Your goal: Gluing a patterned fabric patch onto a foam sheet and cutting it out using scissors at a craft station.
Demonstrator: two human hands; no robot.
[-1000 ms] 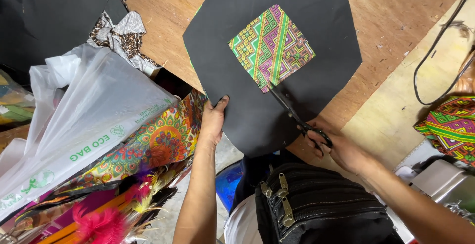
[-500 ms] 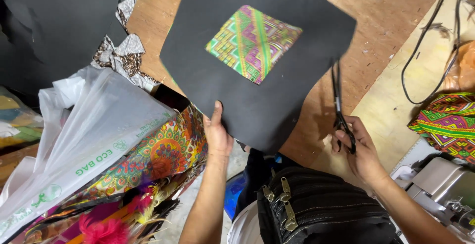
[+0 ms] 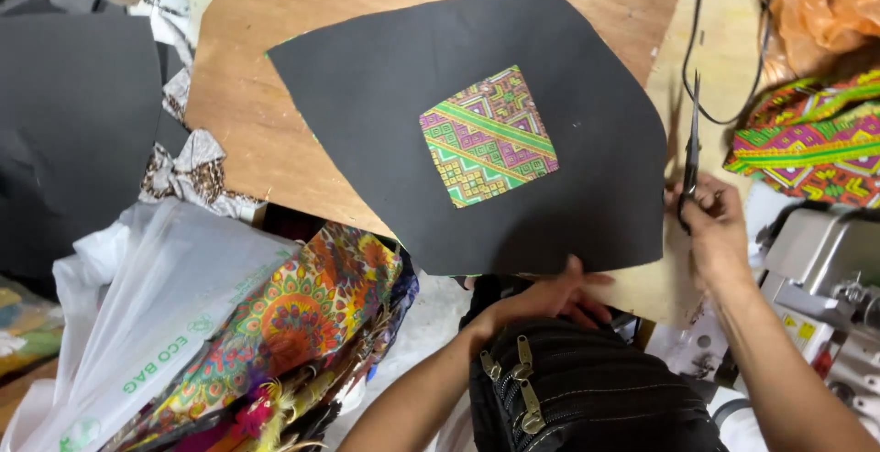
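A large black sheet (image 3: 385, 94) lies on the wooden table (image 3: 266, 12), with a square window showing green, purple and yellow patterned cloth (image 3: 488, 136). My left hand (image 3: 550, 294) grips the sheet's near edge, thumb on top. My right hand (image 3: 713, 218) holds black scissors (image 3: 690, 145) upright beside the sheet's right edge, blades closed and pointing away from me.
A black cable (image 3: 706, 67) loops at the table's right. Patterned cloth (image 3: 816, 140) and a grey machine (image 3: 825, 259) sit at the right. A white plastic bag (image 3: 137, 324), colourful fabrics (image 3: 293, 324) and another black sheet (image 3: 64, 131) lie left. A black bag (image 3: 587, 397) rests on my lap.
The black sheet has turned and slid right. My left hand moved right along its near edge. My right hand pulled the scissors out of the sheet to its right side.
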